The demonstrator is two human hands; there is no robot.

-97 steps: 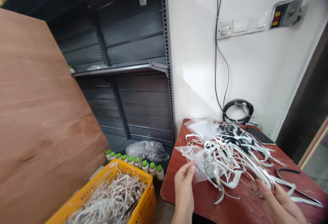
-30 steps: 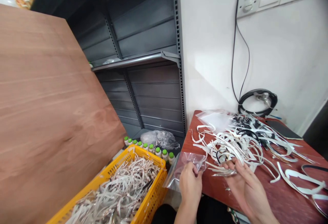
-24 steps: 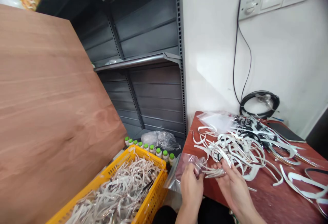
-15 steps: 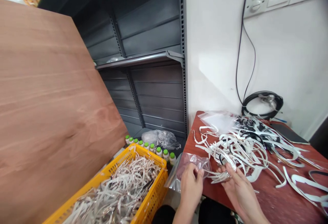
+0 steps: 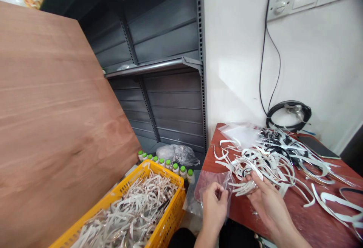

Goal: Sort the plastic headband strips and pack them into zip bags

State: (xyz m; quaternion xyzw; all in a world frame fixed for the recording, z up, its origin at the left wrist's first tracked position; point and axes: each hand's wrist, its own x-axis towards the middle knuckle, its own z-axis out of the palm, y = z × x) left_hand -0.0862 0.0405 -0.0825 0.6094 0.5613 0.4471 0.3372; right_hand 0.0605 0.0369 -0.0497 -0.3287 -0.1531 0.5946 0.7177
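Observation:
My left hand is pinched on the edge of a clear plastic bag, which hangs over the table's near left edge. To its right, my right hand holds a small bundle of thin white strips, some with a metallic sheen. The strips' left ends point at the bag beside my left fingers; whether any touch it I cannot tell. Behind my right hand lies a tangled pile of white and black curved strips on the red-brown table.
A yellow crate full of similar strips stands at lower left. Behind it are several green-capped bottles and a crumpled plastic bag. More clear bags, a dark phone-like slab and a black cable coil lie at the table's back.
My right hand has tilted up slightly, and the strips' ends have come away from my left fingers. My left hand has shifted a little, with the bag still in it.

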